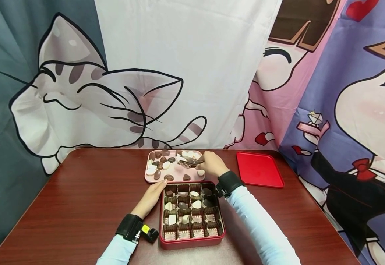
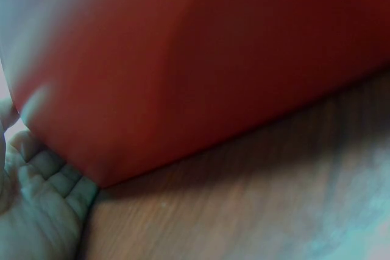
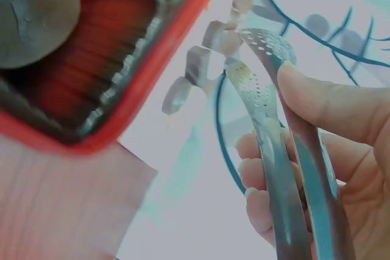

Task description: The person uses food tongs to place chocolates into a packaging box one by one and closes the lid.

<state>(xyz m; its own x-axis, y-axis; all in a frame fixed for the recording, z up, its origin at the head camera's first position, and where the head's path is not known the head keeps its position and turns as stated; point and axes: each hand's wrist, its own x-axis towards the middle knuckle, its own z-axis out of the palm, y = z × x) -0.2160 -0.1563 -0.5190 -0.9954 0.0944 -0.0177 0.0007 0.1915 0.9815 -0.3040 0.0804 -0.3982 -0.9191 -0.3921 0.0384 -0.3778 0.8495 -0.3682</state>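
A red square chocolate box (image 1: 192, 244) with a brown compartment insert sits at the table's middle. Dark and white chocolates lie in its two far rows, and two white pieces (image 1: 172, 219) in the left of the third row. My left hand (image 1: 151, 198) holds the box's far left corner; the left wrist view shows its fingers passing behind the red wall (image 2: 183, 101). My right hand (image 1: 214, 163) grips metal tongs (image 3: 283, 168) with perforated ends over a pink tray (image 1: 151, 179) of assorted chocolates. Whether a white piece is between the tong tips is unclear.
A red tray (image 1: 260, 169) lies at the far right of the brown wooden table (image 1: 80, 206). Behind the table hangs a cartoon-printed curtain (image 1: 192, 55). The pink tray stands close behind the box.
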